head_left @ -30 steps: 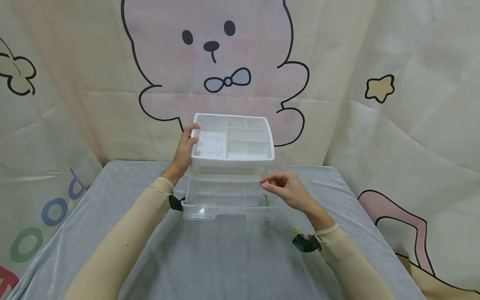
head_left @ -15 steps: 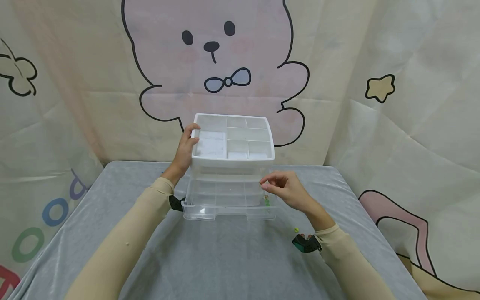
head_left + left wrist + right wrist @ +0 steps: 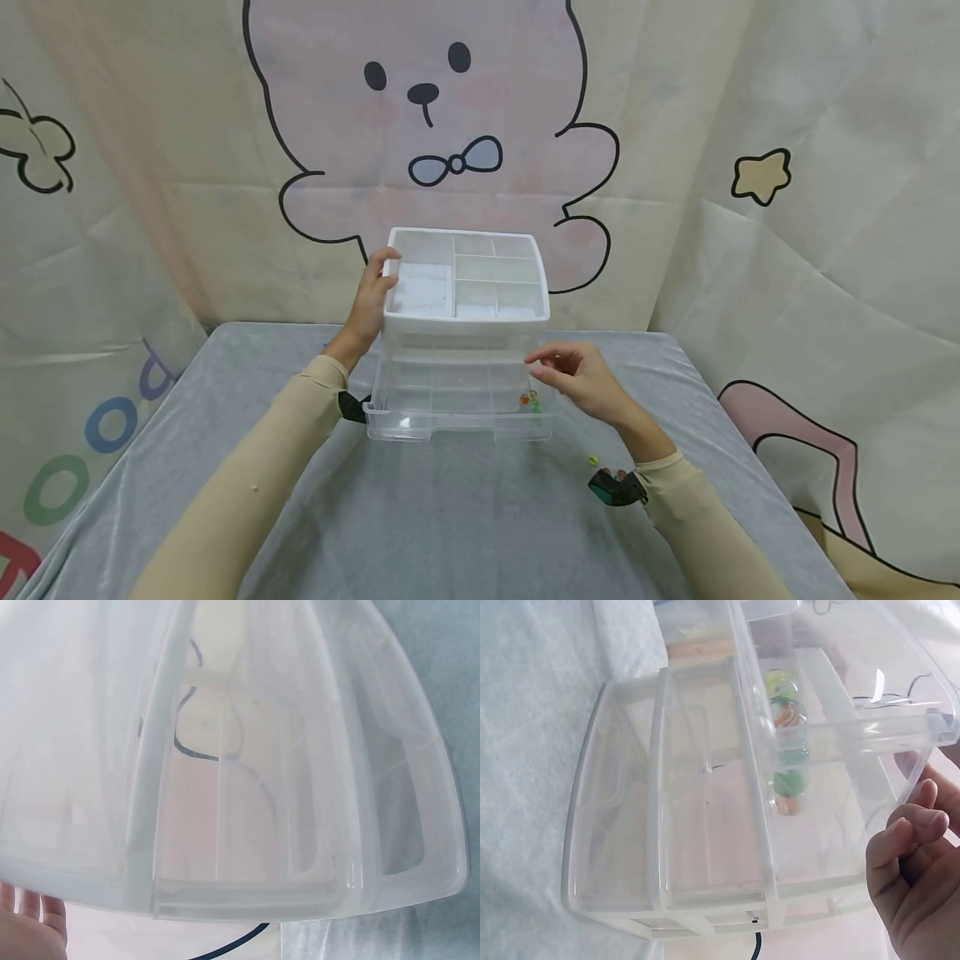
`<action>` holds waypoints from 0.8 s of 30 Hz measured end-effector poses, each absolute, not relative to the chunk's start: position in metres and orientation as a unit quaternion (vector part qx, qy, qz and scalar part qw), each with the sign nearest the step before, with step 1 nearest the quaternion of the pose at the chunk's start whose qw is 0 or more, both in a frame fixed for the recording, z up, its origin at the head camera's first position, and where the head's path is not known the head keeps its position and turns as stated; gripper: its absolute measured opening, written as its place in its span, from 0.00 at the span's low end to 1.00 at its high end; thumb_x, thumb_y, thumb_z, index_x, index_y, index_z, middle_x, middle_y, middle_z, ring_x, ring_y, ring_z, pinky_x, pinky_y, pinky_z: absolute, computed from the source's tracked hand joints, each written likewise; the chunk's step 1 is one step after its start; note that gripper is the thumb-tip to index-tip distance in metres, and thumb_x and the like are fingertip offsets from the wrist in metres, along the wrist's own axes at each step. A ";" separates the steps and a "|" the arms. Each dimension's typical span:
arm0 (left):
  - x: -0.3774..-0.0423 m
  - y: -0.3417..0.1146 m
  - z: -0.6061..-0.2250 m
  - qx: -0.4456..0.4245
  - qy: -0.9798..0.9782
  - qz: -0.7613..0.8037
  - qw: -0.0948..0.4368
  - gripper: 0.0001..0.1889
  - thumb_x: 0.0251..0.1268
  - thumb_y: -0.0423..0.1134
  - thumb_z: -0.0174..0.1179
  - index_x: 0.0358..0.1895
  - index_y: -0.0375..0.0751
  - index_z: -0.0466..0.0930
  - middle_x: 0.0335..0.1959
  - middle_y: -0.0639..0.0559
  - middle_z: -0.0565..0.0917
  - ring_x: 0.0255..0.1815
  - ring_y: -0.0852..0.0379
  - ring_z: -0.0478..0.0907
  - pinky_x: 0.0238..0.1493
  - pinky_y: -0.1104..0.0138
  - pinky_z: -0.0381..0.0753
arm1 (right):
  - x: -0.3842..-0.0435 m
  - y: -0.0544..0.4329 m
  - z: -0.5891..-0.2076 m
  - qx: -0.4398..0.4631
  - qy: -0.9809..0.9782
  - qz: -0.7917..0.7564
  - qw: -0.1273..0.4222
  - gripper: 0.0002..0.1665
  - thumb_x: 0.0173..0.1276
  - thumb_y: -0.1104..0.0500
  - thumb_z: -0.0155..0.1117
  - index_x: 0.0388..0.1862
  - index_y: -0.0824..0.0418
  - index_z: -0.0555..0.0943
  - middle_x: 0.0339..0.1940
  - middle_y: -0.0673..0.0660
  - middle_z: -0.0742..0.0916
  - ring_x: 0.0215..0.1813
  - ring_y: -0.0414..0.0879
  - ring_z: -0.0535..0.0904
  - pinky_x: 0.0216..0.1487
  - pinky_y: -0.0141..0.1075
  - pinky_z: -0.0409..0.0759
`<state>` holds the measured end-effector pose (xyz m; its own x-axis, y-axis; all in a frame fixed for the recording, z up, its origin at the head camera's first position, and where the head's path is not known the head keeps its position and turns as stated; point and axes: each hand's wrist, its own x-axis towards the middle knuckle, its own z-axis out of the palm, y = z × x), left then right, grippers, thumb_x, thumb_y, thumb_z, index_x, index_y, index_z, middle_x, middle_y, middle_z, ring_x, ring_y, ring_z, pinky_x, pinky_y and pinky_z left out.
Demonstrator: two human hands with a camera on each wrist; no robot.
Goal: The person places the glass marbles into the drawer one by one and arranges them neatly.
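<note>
A clear plastic drawer organizer (image 3: 457, 343) with a white divided top tray (image 3: 455, 321) stands on the table. My left hand (image 3: 367, 302) grips the tray's left edge, fingers over the rim; the left wrist view catches only its fingers (image 3: 30, 909) at the lower left. The top drawer (image 3: 457, 425) is pulled out toward me. Several glass marbles, orange and green (image 3: 535, 406), lie at its right end, and the right wrist view shows the green marble (image 3: 788, 783) through clear plastic. Over that end hovers my right hand (image 3: 577, 379), thumb and forefinger apart, holding nothing.
A yellow-green marble (image 3: 593, 460) lies on the grey cloth-covered table (image 3: 450, 517), right of the organizer near my right wrist camera (image 3: 618, 487). Lower drawers (image 3: 709, 787) of the organizer are closed. A printed backdrop (image 3: 480, 200) hangs close behind the table.
An orange marble now shows in the drawer beside the green ones. My right thumb and forefinger have parted, and that hand has shifted slightly right. The left hand has stayed put.
</note>
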<state>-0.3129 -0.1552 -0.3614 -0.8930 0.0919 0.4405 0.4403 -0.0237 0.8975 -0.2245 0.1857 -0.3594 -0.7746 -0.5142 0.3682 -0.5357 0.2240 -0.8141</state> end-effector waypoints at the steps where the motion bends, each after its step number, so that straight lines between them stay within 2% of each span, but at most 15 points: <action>1: -0.313 -0.155 -0.361 -0.194 -0.687 -0.689 0.126 0.20 0.75 0.32 0.32 0.67 0.34 0.55 0.68 0.32 0.60 0.56 0.47 0.65 0.56 0.60 0.65 | -0.224 0.187 -0.359 0.336 -0.782 0.525 0.012 0.08 0.71 0.69 0.62 0.45 0.72 0.84 0.21 0.44 0.73 0.19 0.39 0.61 0.21 0.34 0.64; 6: -0.313 -0.154 -0.362 -0.189 -0.689 -0.688 0.128 0.20 0.75 0.32 0.32 0.66 0.34 0.56 0.68 0.34 0.60 0.57 0.47 0.65 0.56 0.60 0.64 | -0.223 0.192 -0.357 0.327 -0.782 0.530 0.019 0.08 0.71 0.69 0.61 0.45 0.72 0.83 0.22 0.44 0.76 0.19 0.38 0.63 0.20 0.34 0.65; 12: -0.313 -0.155 -0.362 -0.189 -0.692 -0.683 0.134 0.20 0.74 0.32 0.33 0.66 0.34 0.56 0.69 0.34 0.60 0.56 0.47 0.64 0.56 0.60 0.63 | -0.221 0.200 -0.356 0.309 -0.792 0.525 0.028 0.09 0.72 0.68 0.61 0.46 0.70 0.84 0.30 0.43 0.82 0.21 0.36 0.66 0.21 0.32 0.68; 15: -0.313 -0.155 -0.362 -0.192 -0.691 -0.684 0.132 0.20 0.75 0.32 0.33 0.66 0.33 0.56 0.68 0.33 0.60 0.55 0.48 0.65 0.55 0.61 0.64 | -0.221 0.206 -0.357 0.310 -0.793 0.523 0.036 0.08 0.72 0.68 0.61 0.46 0.70 0.84 0.32 0.42 0.83 0.22 0.38 0.69 0.22 0.33 0.70; 21: -0.313 -0.155 -0.362 -0.190 -0.694 -0.682 0.132 0.20 0.75 0.32 0.33 0.67 0.34 0.56 0.69 0.33 0.60 0.57 0.47 0.64 0.56 0.60 0.64 | -0.222 0.217 -0.362 0.317 -0.789 0.524 0.049 0.09 0.71 0.70 0.61 0.46 0.66 0.85 0.27 0.41 0.82 0.21 0.45 0.69 0.22 0.36 0.71; 24: -0.312 -0.155 -0.361 -0.188 -0.696 -0.680 0.133 0.20 0.75 0.32 0.33 0.67 0.35 0.56 0.69 0.33 0.60 0.57 0.46 0.64 0.56 0.59 0.63 | -0.221 0.223 -0.363 0.314 -0.790 0.524 0.052 0.10 0.71 0.70 0.60 0.46 0.63 0.86 0.31 0.40 0.84 0.20 0.46 0.69 0.23 0.34 0.71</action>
